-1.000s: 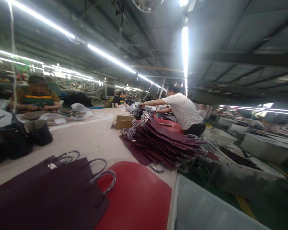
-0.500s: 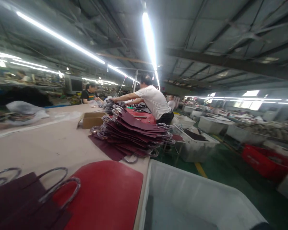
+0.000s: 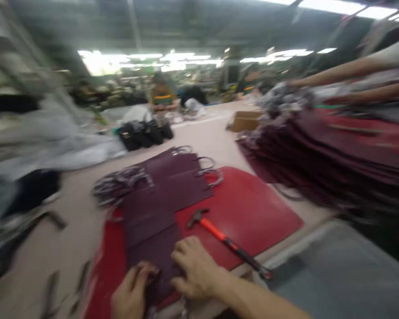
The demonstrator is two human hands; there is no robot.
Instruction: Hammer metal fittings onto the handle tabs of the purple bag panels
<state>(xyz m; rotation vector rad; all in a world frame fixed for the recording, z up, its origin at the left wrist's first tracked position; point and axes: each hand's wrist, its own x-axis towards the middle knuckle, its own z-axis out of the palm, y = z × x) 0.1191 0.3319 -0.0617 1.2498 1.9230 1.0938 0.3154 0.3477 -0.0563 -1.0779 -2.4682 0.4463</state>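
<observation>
A dark maroon bag panel [image 3: 149, 239] with loop handles lies on a red mat [image 3: 242, 204]. At its near end, my left hand [image 3: 131, 290] is curled with thumb and fingers closed on the panel's edge. My right hand [image 3: 196, 268] has its fingers bent over the right edge of the same panel. Motion blur softens both grips. Just beyond my right hand, a claw hammer [image 3: 222, 239] with an orange and black handle rests on the mat. A wrapped handle bundle [image 3: 119, 184] lies left of the panel.
To the right is a tall stack of maroon panels [image 3: 302, 150], with a co-worker's arms [image 3: 359, 77] reaching over behind it. A grey bin [image 3: 335, 270] stands at the table's right edge. A cardboard box [image 3: 246, 121], black bags [image 3: 146, 133] and dark tools [image 3: 49, 292] are also on the table.
My view has swung left and down. Both my hands and the hammer are now in sight, and the maroon panel on the mat shows nearer the middle.
</observation>
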